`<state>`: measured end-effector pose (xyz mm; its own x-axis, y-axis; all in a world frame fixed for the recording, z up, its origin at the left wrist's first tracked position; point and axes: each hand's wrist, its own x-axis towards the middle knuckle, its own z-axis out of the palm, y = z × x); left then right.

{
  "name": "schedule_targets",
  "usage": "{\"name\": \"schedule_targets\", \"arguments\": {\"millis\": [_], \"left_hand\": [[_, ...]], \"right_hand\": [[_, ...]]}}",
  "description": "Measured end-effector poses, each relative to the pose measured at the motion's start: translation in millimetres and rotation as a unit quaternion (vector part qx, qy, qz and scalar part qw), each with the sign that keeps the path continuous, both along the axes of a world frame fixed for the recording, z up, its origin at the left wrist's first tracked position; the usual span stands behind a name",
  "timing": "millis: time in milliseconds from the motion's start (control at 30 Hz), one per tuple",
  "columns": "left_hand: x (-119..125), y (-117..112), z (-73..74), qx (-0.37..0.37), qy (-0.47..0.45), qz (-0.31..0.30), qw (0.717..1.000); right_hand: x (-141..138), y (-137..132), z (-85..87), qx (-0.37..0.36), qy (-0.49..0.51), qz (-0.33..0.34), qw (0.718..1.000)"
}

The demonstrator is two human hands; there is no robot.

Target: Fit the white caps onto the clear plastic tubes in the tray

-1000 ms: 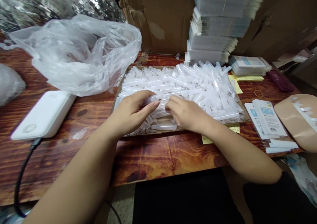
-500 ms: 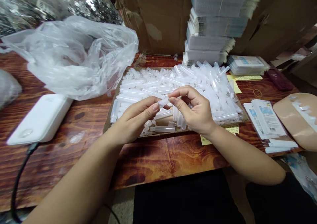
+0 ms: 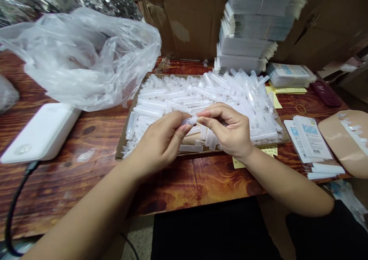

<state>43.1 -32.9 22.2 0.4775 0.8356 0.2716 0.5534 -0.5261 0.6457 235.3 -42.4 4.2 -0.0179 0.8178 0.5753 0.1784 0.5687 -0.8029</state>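
Observation:
My left hand (image 3: 161, 143) and my right hand (image 3: 230, 131) meet above the near part of a flat cardboard tray (image 3: 122, 147). Between their fingertips they pinch one small clear plastic tube (image 3: 190, 120). The tray is heaped with several clear plastic tubes (image 3: 230, 93), piled highest at its right and far side. Most of the held tube is hidden by my fingers.
A crumpled clear plastic bag (image 3: 86, 57) lies left of the tray. A white box (image 3: 40, 131) with a black cable (image 3: 13, 210) sits at the near left. Stacked packets (image 3: 250, 34) stand behind, printed sachets (image 3: 312, 141) and a tan dish (image 3: 345, 137) at the right.
My hands rose out of the tube pile with one small tube between them and now hold it just above the tray. The view shifted slightly.

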Motion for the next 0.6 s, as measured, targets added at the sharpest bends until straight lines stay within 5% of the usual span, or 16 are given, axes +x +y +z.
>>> {"name": "schedule_targets", "arguments": {"millis": [300, 600], "left_hand": [[5, 1, -3.3, -0.013, -0.037, 0.028, 0.999], [0, 7, -2.1, -0.100, -0.075, -0.008, 0.992]], "right_hand": [[14, 15, 7.7, -0.132, 0.020, 0.057, 0.989], [31, 19, 13.4, -0.026, -0.035, 0.007, 0.999]]}}
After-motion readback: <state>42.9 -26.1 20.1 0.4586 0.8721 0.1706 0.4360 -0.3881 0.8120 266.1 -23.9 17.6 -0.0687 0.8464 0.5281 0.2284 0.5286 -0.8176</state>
